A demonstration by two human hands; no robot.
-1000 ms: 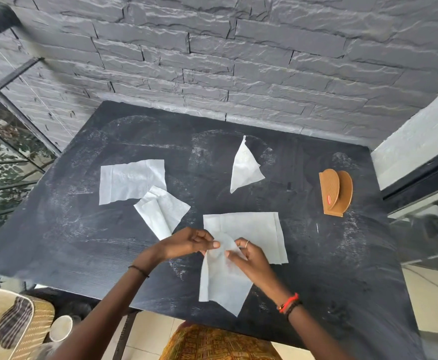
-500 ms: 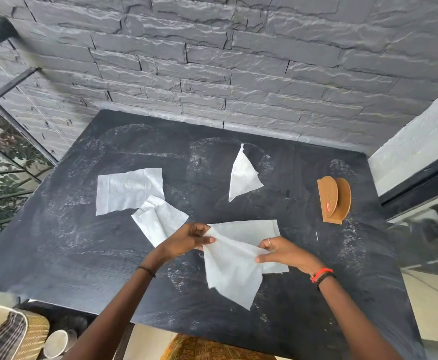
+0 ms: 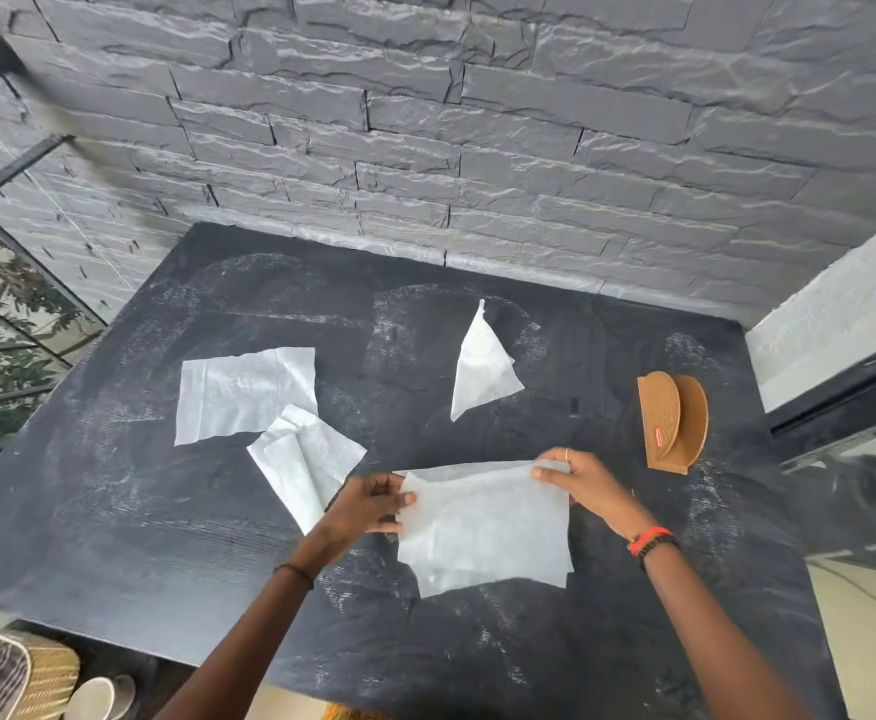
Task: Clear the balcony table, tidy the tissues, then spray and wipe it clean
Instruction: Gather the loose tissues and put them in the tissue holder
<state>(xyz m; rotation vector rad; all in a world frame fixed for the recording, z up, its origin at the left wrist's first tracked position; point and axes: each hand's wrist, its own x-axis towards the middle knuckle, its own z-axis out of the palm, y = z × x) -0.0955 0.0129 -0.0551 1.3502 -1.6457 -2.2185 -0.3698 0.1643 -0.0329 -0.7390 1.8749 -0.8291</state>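
A white tissue (image 3: 482, 527) is pinched at its top corners by the left hand (image 3: 368, 504) and right hand (image 3: 579, 483); its long axis is held parallel to the table's (image 3: 114, 537) near edge.

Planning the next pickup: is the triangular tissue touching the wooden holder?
Apart. The head view shows bare table between the triangular tissue and the wooden holder.
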